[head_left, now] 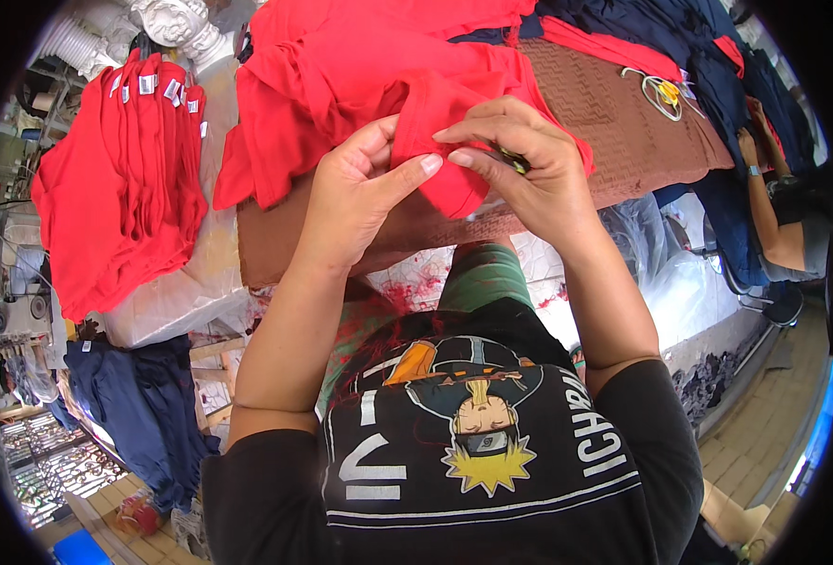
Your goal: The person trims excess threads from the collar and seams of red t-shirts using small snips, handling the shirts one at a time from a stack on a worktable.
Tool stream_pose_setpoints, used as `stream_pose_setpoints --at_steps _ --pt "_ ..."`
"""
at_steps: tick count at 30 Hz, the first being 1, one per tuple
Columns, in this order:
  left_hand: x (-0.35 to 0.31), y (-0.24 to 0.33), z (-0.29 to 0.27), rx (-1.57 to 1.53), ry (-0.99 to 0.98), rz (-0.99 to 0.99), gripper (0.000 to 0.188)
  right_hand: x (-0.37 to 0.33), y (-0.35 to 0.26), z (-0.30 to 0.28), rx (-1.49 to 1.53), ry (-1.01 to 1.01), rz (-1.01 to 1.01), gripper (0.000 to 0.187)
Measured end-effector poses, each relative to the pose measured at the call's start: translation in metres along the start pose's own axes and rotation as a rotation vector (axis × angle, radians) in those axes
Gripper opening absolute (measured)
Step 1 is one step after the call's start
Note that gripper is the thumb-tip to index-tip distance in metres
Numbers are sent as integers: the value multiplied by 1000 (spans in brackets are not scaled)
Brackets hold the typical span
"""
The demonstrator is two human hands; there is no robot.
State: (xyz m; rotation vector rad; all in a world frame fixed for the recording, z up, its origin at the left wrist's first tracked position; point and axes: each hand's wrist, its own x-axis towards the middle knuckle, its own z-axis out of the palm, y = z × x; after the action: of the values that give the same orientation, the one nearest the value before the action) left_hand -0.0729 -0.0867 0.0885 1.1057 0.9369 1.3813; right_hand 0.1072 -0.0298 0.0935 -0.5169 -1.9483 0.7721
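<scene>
A red garment (pixel 341 94) lies spread over the table in front of me, its near end lifted towards me. My left hand (pixel 368 193) is closed on the edge of that raised part, thumb on top and fingers behind the cloth. Facing it, my right hand (pixel 534 169) has thumb and forefinger brought close together at the garment's edge. A small black and yellow-green tool (pixel 513 162) is tucked in the right hand; the fingers hide most of it, so its kind cannot be made out.
A brown textured cover (pixel 624 122) lies under the garment. Red garments with white labels (pixel 125 188) are piled at left, above hanging navy garments (pixel 139 405). A white cord with a yellow piece (pixel 666 94) lies at far right. Another person's arm (pixel 765 202) touches navy clothing (pixel 708 56).
</scene>
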Motion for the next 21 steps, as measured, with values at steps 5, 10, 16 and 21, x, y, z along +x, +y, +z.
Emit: stream_pose_setpoints --at_steps 5,10,16,21 --pt "-4 1 -2 -19 -13 -67 43 3 4 1 9 -34 7 12" --pt "-2 -3 -2 46 54 -1 46 1 5 4 114 -42 200 13" --pt "-4 16 17 952 142 287 39 1 4 5 -151 -101 99 14" --pt "8 1 -2 684 25 118 21 6 5 -4 -357 -156 -67 20"
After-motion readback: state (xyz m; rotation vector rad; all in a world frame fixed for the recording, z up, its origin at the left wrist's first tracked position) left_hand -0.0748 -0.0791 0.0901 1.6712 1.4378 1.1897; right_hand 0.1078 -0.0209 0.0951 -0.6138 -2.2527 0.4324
